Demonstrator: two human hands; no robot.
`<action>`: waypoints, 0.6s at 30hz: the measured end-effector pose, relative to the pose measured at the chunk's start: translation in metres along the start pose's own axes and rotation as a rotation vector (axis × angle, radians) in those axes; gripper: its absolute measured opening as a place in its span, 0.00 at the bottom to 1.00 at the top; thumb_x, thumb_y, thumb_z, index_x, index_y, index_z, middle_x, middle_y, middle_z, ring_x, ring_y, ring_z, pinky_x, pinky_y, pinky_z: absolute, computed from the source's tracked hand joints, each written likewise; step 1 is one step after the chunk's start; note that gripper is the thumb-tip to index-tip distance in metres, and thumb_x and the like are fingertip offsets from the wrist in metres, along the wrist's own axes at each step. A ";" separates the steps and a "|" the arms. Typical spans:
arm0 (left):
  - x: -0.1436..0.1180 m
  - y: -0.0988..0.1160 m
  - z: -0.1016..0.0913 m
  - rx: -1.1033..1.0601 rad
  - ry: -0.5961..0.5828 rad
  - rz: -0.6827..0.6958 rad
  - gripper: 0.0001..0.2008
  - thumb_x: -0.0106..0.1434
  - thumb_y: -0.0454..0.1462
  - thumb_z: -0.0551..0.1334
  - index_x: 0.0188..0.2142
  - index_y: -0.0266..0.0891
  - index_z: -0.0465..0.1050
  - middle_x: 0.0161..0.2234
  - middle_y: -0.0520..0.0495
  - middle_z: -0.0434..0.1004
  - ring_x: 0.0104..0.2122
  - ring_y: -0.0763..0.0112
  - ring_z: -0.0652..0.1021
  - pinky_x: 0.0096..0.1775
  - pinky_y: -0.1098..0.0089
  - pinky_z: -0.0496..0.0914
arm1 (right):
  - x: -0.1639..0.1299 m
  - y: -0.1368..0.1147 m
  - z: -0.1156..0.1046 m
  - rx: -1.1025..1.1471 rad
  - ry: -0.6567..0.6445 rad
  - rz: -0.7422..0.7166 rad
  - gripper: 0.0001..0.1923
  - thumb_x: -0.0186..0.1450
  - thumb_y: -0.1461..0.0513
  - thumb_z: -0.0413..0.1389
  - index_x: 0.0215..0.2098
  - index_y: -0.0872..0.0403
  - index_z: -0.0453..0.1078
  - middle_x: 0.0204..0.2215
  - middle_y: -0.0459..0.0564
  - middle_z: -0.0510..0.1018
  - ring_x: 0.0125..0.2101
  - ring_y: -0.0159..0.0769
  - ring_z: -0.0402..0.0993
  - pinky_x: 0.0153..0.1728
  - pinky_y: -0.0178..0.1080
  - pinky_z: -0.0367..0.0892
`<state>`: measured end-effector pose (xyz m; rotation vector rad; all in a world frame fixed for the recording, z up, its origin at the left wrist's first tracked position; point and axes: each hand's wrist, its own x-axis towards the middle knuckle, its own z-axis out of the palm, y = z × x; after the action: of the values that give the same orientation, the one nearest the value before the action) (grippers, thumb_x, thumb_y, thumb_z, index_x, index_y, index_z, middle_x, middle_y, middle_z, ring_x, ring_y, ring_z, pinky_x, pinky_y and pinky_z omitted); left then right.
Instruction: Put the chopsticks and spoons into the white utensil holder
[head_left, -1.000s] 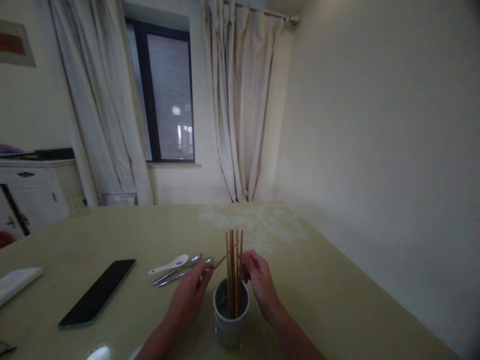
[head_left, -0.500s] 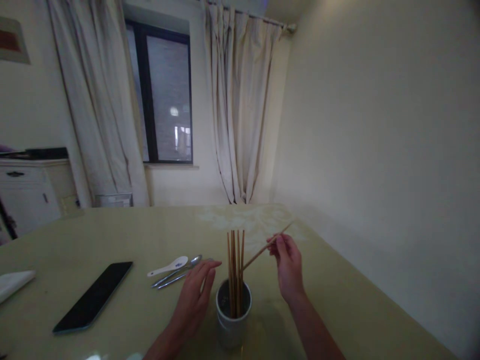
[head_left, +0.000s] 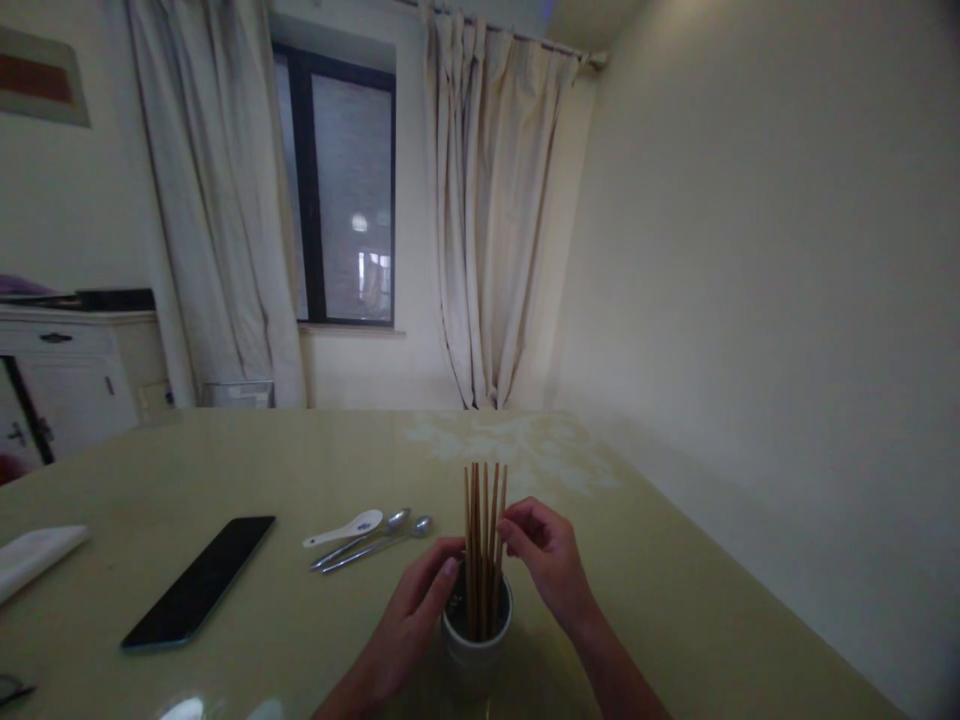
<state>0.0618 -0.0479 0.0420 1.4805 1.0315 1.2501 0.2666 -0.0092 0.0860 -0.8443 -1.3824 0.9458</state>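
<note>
Since half a second ago, the right hand [head_left: 551, 560] has come back in from the side, and the stick it held out now stands with the other chopsticks [head_left: 484, 545] in the cup [head_left: 478, 640]. Its fingers are pinched together at the sticks, near their tops. The left hand [head_left: 417, 612] has moved up to the cup and wraps its fingers on the cup's left side. The cup is white and stands on the tabletop [head_left: 675, 600], close to the person. To the left of it lie a white spoon [head_left: 343, 528] and two metal spoons [head_left: 373, 538], side by side. Farther left lies a black phone [head_left: 199, 580].
</note>
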 end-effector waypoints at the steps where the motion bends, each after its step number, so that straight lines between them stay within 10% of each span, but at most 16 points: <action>1: 0.000 0.000 0.000 -0.001 0.007 -0.002 0.31 0.68 0.62 0.60 0.57 0.45 0.80 0.60 0.43 0.80 0.62 0.50 0.75 0.65 0.55 0.69 | -0.001 0.003 0.001 -0.007 -0.010 0.006 0.20 0.59 0.47 0.72 0.31 0.54 0.76 0.24 0.45 0.78 0.25 0.33 0.71 0.27 0.35 0.67; 13: 0.008 -0.008 -0.007 0.017 -0.004 -0.008 0.33 0.73 0.61 0.50 0.57 0.43 0.80 0.56 0.42 0.83 0.58 0.53 0.78 0.61 0.54 0.71 | -0.003 0.017 0.011 0.091 -0.066 0.092 0.27 0.63 0.40 0.66 0.29 0.55 0.79 0.22 0.45 0.74 0.23 0.31 0.65 0.26 0.35 0.61; 18: 0.029 -0.012 -0.046 0.606 0.249 0.092 0.24 0.73 0.53 0.53 0.43 0.42 0.82 0.41 0.42 0.85 0.42 0.54 0.81 0.45 0.58 0.75 | 0.001 0.038 0.013 0.267 0.080 0.222 0.35 0.59 0.32 0.63 0.29 0.57 0.81 0.22 0.49 0.78 0.20 0.30 0.65 0.22 0.34 0.58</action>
<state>0.0193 -0.0119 0.0405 1.8673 1.6257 1.2705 0.2519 0.0066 0.0522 -0.8329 -1.0792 1.2235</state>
